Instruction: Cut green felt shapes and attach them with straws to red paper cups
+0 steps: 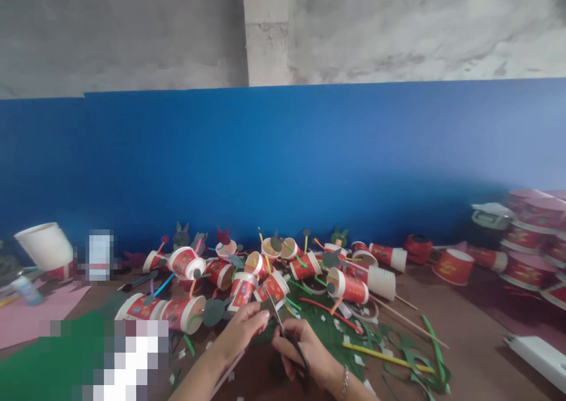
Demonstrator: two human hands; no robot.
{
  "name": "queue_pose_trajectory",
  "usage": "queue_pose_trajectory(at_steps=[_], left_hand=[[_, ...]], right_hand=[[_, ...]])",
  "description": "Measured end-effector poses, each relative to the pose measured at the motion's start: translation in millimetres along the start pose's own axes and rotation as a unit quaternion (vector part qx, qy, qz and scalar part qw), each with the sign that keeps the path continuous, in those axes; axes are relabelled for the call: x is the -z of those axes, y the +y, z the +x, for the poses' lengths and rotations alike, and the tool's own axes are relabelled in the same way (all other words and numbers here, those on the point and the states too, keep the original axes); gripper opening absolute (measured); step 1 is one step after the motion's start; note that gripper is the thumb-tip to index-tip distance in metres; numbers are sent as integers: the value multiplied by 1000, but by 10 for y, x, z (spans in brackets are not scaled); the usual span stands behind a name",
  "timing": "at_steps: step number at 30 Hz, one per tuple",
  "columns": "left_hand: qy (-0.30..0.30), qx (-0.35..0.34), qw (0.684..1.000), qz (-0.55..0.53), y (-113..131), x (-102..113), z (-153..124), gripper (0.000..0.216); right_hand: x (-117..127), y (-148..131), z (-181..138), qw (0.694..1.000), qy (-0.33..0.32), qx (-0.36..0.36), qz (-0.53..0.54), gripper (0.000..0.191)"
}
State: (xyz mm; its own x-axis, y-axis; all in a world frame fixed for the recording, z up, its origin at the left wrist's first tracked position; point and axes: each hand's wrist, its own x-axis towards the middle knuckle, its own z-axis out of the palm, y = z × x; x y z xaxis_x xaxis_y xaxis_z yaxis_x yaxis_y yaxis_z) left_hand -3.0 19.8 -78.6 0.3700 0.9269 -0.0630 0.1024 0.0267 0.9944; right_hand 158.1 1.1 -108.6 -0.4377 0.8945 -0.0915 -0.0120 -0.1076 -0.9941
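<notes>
My right hand [298,345] is wrapped round a pair of scissors [302,360] with dark handles. The slim metal blades point up and to the left, close to the fingertips of my left hand [247,323]. That left hand is closed in a pinch. A small dark piece seems to show at its fingertips, but its kind is unclear. Beyond both hands lie red and white paper cups [272,287], several with coloured strips and dark cut-out shapes attached. Dark green paper [305,315] spreads on the table just past the scissors.
Green paper offcuts [418,362], a yellow strip [389,358] and white scraps litter the brown table to the right. Nested cups [381,282] lie behind them. Stacked red tubs [528,242] and a white tool [537,357] are far right. A white bucket [46,246] leans at left.
</notes>
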Motion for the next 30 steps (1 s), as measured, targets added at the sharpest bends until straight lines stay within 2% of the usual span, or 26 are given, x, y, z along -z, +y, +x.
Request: queue_pose_trajectory(at_steps=[7,11,15,19,22,26,30], left_hand=[[1,15,1000,-9,3,5,-4,33],[31,-18,999,21,-15,-15,31,38],[33,-42,998,29,-51,-102,32,30],[90,-56,993,43,-94,-208,-2,31],[120,-36,992,20,-112,-240,-24,34],[99,-9,994,-35,-131,-213,-26,33],[59,-13,996,-70,-131,-165,-7,33]], right_hand=[[21,43,13,1000,-16,7,-3,37],[28,88,43,1000,5,12,-7,35],[20,97,55,999,31,20,-5,39],[-3,45,31,1000,18,14,-5,44],[-15,18,17,1000,3,7,-9,44],[-22,21,13,1000,-4,10,-5,44],[-23,23,8,1000,-1,13,-2,40]])
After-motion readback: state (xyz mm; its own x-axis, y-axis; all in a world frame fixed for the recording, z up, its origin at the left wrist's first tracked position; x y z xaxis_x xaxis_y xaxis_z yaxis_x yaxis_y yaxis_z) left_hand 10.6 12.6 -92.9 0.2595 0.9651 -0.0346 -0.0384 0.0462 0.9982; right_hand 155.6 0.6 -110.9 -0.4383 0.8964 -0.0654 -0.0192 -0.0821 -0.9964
